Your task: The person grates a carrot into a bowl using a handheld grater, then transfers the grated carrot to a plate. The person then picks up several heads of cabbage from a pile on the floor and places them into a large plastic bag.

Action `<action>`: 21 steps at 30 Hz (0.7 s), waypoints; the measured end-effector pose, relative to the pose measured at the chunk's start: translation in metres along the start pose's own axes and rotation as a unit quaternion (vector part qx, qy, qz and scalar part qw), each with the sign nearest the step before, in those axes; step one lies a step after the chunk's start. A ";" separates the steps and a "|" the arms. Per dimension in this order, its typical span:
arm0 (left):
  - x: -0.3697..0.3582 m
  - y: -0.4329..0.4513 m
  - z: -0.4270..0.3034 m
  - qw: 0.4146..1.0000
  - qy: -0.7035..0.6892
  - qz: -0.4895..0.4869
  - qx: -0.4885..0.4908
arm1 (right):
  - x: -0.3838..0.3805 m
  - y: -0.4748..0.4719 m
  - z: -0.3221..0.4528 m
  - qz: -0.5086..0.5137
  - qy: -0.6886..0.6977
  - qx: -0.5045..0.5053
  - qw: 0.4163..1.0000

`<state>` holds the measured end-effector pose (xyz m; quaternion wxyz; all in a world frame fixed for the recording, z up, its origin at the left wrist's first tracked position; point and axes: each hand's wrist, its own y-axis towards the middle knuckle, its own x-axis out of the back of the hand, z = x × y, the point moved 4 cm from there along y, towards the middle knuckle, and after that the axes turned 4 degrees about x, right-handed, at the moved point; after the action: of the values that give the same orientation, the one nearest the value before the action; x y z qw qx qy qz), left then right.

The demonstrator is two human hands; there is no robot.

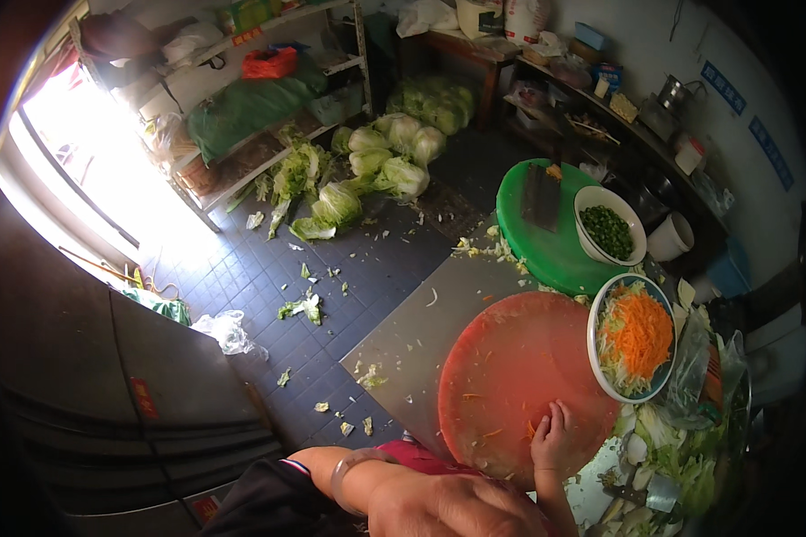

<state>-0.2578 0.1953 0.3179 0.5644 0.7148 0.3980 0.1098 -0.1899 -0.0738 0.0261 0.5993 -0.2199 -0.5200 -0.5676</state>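
My right hand (552, 440) rests on a round red cutting board (504, 362), fingers spread a little. A few orange carrot shreds (531, 429) lie by its fingertips. My left hand (443, 507), with a bracelet at the wrist, is close to the camera at the bottom edge; its fingers are out of sight. On the board's far right edge sits a bowl (592, 349) of shredded carrot (638, 335) over pale shredded vegetable. Beyond it, a white bowl (635, 252) of chopped green vegetable (606, 231) stands on a green round board (520, 215), beside a cleaver (541, 198).
Cabbage leaves (702, 463), a peeler-like tool (661, 493) and a plastic bag (688, 376) crowd the right side. Cabbage heads (396, 154) and scraps (302, 307) lie on the tiled floor (369, 268). A metal shelf (255, 158) and a dark cabinet (60, 335) flank the left.
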 end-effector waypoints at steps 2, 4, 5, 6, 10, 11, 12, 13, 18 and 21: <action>0.011 -0.020 0.014 0.993 0.084 0.023 0.082 | 0.003 0.002 0.002 -0.008 0.016 0.002 1.000; 0.026 -0.051 0.034 0.974 0.153 0.020 0.168 | 0.004 0.003 0.004 0.001 0.015 0.000 1.000; 0.040 -0.067 0.056 0.950 0.230 -0.030 0.210 | 0.004 0.003 0.004 0.005 0.005 -0.002 1.000; 0.057 -0.093 0.084 0.849 0.331 -0.067 0.406 | 0.004 0.003 0.003 0.006 -0.005 -0.003 1.000; 0.098 -0.165 0.158 0.768 0.448 -0.080 0.451 | -0.001 -0.001 0.002 -0.006 -0.034 0.014 0.999; 0.104 -0.181 0.172 0.734 0.485 -0.038 0.473 | -0.003 -0.002 0.000 -0.003 -0.027 0.005 1.000; 0.108 -0.192 0.184 0.733 0.506 -0.019 0.455 | -0.005 -0.003 -0.002 0.007 -0.023 -0.017 1.000; 0.111 -0.201 0.196 0.722 0.519 0.006 0.457 | -0.006 -0.003 -0.004 0.016 -0.019 -0.037 0.999; 0.111 -0.223 0.218 0.659 0.582 0.040 0.475 | -0.004 0.001 -0.002 0.023 -0.045 -0.023 0.998; 0.111 -0.221 0.218 0.651 0.612 0.016 0.449 | -0.001 0.001 0.000 0.023 -0.060 -0.018 0.998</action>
<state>-0.1509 0.1254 0.0139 -0.1984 0.6581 0.6420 0.3396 -0.1892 -0.0731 0.0254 0.5756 -0.2765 -0.5395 -0.5489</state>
